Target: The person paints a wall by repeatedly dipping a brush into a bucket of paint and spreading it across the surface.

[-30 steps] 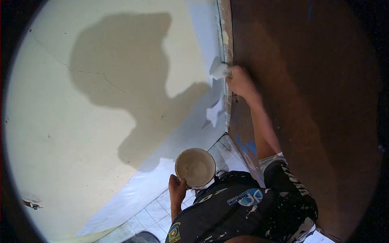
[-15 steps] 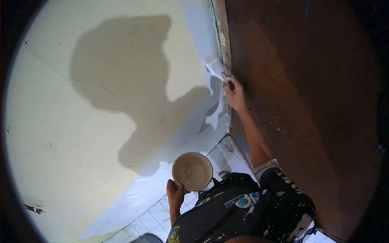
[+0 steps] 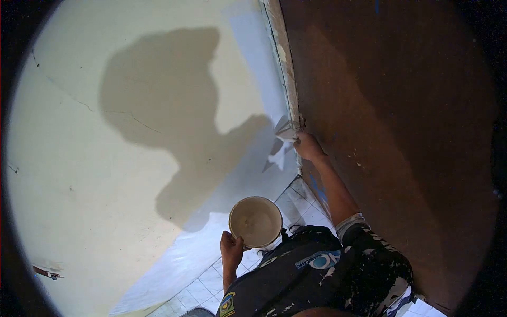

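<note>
My left hand (image 3: pixel 231 251) grips the near-left rim of a round beige paint bucket (image 3: pixel 257 215), tilted so its inside faces the camera. A paintbrush (image 3: pixel 287 134) is closed in my right hand (image 3: pixel 308 146), its white bristle end pointing left against the wall beside the wooden frame (image 3: pixel 285 61). The fingers hide most of the handle. Around the brush the cream wall (image 3: pixel 132 211) carries white paint (image 3: pixel 243 45), in a strip along the frame and a band along the bottom.
To the right of the frame stands a large brown panel (image 3: pixel 364 105). White floor tiles (image 3: pixel 198 290) run below the wall, with a dark rounded object (image 3: pixel 198 313) at the bottom edge. A small fitting (image 3: pixel 48 273) sticks out from the wall at lower left.
My right hand has moved the brush down along the frame, from higher up to near the lower corner. The bucket stays in my left hand, nearly unmoved.
</note>
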`<control>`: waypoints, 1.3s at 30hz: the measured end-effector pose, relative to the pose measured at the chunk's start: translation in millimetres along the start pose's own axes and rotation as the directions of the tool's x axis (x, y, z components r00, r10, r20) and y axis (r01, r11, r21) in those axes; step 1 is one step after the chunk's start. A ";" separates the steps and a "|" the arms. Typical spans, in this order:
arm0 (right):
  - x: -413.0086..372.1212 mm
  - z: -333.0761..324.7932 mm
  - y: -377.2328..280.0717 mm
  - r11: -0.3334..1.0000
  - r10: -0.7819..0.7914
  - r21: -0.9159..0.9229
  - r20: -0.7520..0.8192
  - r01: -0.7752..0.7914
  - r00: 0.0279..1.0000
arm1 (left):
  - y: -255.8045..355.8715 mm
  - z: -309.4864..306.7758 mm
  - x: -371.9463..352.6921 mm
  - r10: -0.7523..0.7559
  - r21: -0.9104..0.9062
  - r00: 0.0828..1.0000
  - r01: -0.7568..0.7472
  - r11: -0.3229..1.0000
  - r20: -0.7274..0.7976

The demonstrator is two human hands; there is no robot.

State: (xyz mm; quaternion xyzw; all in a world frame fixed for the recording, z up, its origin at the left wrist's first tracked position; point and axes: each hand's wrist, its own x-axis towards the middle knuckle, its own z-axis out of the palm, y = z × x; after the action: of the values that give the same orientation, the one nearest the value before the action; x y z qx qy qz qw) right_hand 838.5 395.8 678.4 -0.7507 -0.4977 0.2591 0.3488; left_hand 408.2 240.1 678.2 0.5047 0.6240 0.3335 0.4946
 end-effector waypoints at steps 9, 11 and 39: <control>2.2 -93.9 -147.3 0.940 -0.337 -0.110 -0.135 0.324 0.932 | -22.4 -8.8 -5.2 0.036 0.077 0.999 -0.033 0.996 -0.040; 0.1 -121.1 -171.4 0.921 -0.385 -0.107 -0.103 0.374 0.917 | -19.9 -4.4 -9.2 0.027 0.026 0.999 -0.026 0.999 -0.047; -26.1 22.9 -35.8 0.876 -0.435 0.054 -0.341 0.479 0.834 | 27.6 -22.7 -19.6 -0.108 -0.038 0.992 0.106 0.994 -0.059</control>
State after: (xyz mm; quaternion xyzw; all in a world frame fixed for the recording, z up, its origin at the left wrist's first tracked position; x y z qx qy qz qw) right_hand 791.7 387.0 693.2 -0.6157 -0.5809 0.0771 0.5268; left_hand 394.8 230.5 715.6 0.4512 0.6592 0.3327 0.5012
